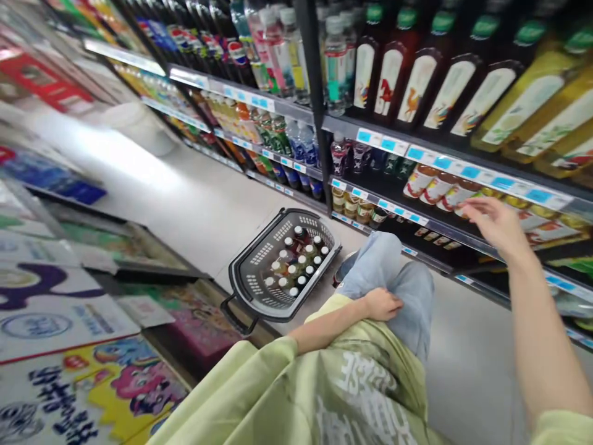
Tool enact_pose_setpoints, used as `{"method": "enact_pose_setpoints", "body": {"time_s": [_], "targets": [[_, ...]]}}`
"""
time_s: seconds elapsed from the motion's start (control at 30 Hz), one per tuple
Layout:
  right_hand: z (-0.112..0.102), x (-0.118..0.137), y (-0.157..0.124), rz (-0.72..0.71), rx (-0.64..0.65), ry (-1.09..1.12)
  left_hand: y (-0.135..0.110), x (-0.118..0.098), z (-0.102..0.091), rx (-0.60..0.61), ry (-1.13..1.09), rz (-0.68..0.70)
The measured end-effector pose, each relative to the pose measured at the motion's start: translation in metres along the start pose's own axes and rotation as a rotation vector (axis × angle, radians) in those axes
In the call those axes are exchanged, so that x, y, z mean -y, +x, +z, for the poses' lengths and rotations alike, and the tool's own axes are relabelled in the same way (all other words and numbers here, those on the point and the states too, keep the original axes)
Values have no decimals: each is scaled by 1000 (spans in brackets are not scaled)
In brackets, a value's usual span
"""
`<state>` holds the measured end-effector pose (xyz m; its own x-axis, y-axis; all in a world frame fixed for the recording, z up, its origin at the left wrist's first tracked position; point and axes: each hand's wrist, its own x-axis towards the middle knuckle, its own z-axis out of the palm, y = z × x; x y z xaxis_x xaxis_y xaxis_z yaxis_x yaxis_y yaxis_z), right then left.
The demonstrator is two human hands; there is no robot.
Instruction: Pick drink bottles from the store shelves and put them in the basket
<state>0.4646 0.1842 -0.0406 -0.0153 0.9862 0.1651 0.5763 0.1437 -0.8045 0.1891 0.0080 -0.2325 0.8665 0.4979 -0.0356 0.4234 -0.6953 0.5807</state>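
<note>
Store shelves stand on the far side of a pale floor, with rows of drinks and blue price tags along their edges. On the upper level I see tall bottles with green caps, and farther left dark Pepsi bottles. My right hand is stretched out to the lower shelf, its thumb and fingers a little apart, and I see nothing held between them. Its fingertips are in front of the red-labelled amber bottles, which stand in a row on that shelf; whether I touch one of them, I cannot tell. My left hand rests on my blue jeans, with fingers loosely bent; what may be under them is hidden. Beside my legs, a grey shopping basket is on the floor, its black handle lowered. Inside it, white-capped bottles stand upright, close together. At the near left side, boxes with cartoon ponies are lying next to an edge of display.
</note>
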Motion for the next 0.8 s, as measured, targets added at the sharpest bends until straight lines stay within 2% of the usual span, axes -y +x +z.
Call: {"method": "enact_pose_setpoints", "body": {"time_s": [0.1, 0.2, 0.27, 0.37, 0.43, 0.5, 0.57, 0.6, 0.63, 0.7, 0.8], "targets": [[2, 15, 22, -14, 57, -90, 0, 2, 2, 6, 23, 17], [27, 11, 41, -47, 152, -180, -1, 0, 0, -58, -101, 21], [60, -3, 47, -52, 203, -213, -4, 2, -5, -197, -260, -36], [133, -33, 36, -47, 339, -276, -13, 24, -23, -482, -448, -263], [186, -53, 12, -115, 419, -287, -28, 57, -41, -628, -460, -451], [231, -70, -20, -136, 486, -324, -55, 103, -62, -698, -401, -668], [262, -86, -49, -153, 350, -384, -92, 155, -82, -653, -269, -920], [270, -94, -61, -152, 265, -395, -113, 180, -90, -602, -198, -1066], [275, -101, -69, -156, 225, -392, -135, 205, -96, -588, -171, -1155], [276, -113, -76, -166, 195, -382, -179, 247, -102, -556, -143, -1289], [273, -124, -74, -163, 205, -392, -231, 292, -99, -454, -114, -1402]]}}
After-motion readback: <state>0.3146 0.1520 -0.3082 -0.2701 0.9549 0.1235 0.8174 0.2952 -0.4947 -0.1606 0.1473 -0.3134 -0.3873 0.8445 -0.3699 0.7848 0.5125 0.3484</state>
